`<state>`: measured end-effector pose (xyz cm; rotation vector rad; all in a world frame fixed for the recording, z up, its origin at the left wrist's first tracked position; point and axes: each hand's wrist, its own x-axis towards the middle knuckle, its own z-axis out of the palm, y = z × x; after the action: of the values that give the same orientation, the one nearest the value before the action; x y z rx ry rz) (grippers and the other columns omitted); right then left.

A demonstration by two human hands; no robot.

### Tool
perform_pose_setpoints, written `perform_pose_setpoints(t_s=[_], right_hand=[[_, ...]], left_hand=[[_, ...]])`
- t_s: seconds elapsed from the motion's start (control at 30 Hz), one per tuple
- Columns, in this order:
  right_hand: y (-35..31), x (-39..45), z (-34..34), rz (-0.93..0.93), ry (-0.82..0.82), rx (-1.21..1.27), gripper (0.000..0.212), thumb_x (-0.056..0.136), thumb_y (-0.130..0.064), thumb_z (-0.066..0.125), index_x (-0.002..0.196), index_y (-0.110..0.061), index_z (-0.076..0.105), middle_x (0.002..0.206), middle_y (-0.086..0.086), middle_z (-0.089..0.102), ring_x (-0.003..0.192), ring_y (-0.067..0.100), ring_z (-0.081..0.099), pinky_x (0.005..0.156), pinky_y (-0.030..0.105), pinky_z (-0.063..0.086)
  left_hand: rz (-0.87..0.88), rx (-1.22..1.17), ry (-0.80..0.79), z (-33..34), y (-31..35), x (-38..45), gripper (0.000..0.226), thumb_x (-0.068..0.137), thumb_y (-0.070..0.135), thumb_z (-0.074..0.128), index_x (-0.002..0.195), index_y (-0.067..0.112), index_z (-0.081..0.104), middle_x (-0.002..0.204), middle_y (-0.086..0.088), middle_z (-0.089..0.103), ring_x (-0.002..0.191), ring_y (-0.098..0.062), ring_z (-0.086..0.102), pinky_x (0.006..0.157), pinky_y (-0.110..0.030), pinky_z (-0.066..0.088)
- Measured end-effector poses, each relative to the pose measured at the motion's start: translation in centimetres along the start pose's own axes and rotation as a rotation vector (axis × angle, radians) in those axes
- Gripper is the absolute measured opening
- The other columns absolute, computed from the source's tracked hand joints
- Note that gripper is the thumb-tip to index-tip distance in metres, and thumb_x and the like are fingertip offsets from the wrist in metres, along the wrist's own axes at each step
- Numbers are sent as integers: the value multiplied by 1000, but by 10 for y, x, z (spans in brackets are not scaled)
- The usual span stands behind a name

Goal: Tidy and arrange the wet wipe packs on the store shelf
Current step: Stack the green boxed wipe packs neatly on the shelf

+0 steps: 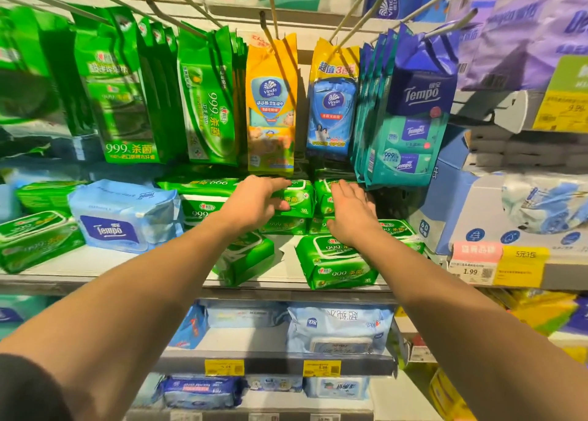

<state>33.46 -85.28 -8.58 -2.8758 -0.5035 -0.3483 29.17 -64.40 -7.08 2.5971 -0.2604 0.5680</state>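
I judge the job about half done. At the back of the shelf (95, 263) the green wipe packs are stacked in two neat columns, but two green packs at the front, the left front pack (245, 256) and the right front pack (337, 261), lie askew and loose. My left hand (254, 199) curls over the top left pack (294, 198), thumb under its front edge, gripping it. My right hand (351, 207) lies flat, fingers spread, on the top right pack (326, 194), pressing rather than pinching. Both front packs sit just below my wrists, untouched.
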Motion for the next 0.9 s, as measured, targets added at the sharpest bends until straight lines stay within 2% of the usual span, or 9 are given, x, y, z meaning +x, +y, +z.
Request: perform_pose_setpoints(t_s=[0.13, 0.23, 0.33, 0.4, 0.53, 0.63, 0.7, 0.77, 0.9], right_hand=[[-2, 2, -1, -1, -34, -10, 91, 87, -21, 69, 155, -15, 9, 164, 3, 2, 151, 22, -4, 120, 48, 7], [-5, 1, -1, -70, 7, 32, 105, 82, -25, 76, 156, -16, 2, 164, 0, -1, 150, 20, -13, 119, 46, 0], [-14, -1, -4, -252, 10, 206, 119, 73, -32, 85, 157, -24, 1, 164, -5, 1, 150, 16, -7, 121, 42, 2], [-22, -1, -8, -352, -1, 291, 115, 71, -35, 86, 157, -28, 10, 163, -3, 12, 150, 19, 5, 122, 43, 9], [-24, -1, -15, -491, 116, 339, 78, 76, -23, 82, 144, -18, 43, 145, 2, 45, 133, 22, 40, 113, 45, 32], [-21, -1, -17, -535, 157, 348, 68, 78, -10, 76, 140, -12, 47, 141, 5, 48, 132, 22, 42, 115, 40, 31], [-19, -1, -15, -532, 184, 356, 69, 76, -1, 72, 140, -9, 48, 142, 8, 48, 136, 22, 40, 119, 31, 24], [-18, -2, -14, -494, 200, 386, 73, 73, 4, 69, 141, -11, 47, 144, 8, 48, 141, 22, 35, 119, 26, 17], [-21, 1, -10, -450, 152, 378, 76, 75, 3, 70, 143, -19, 43, 149, 2, 44, 145, 19, 28, 118, 35, 22]], left_hand=[[-6, -78, -47, -14, 5, -3, 56, 83, 27, 75, 135, 19, 58, 135, -10, 59, 131, -22, 48, 111, -37, 39], [19, -55, -69, -20, 4, -5, 56, 82, 28, 76, 134, 18, 59, 134, -10, 59, 131, -22, 48, 111, -35, 38], [34, -62, -64, -21, 3, -9, 55, 82, 28, 76, 134, 16, 59, 133, -8, 60, 130, -20, 50, 110, -30, 38], [43, -92, -66, -21, 2, -11, 54, 83, 27, 76, 134, 17, 59, 131, -7, 62, 128, -18, 52, 108, -28, 39], [58, -197, -47, -28, 0, -17, 56, 78, 27, 79, 131, 17, 62, 126, -2, 66, 119, -11, 57, 105, -32, 45], [47, -185, -56, -38, -6, -20, 83, 64, 36, 87, 138, 19, 55, 135, 1, 60, 124, -8, 51, 110, -27, 38], [25, -156, -55, -42, -11, -23, 95, 58, 36, 91, 142, 21, 49, 138, 3, 57, 127, -8, 48, 109, -23, 34], [24, -61, -44, -43, -17, -24, 94, 60, 34, 92, 142, 20, 49, 139, 1, 56, 127, -13, 49, 107, -24, 35], [20, 55, 2, -35, -17, -24, 80, 69, 27, 88, 139, 13, 52, 136, -6, 57, 123, -24, 53, 100, -30, 41]])
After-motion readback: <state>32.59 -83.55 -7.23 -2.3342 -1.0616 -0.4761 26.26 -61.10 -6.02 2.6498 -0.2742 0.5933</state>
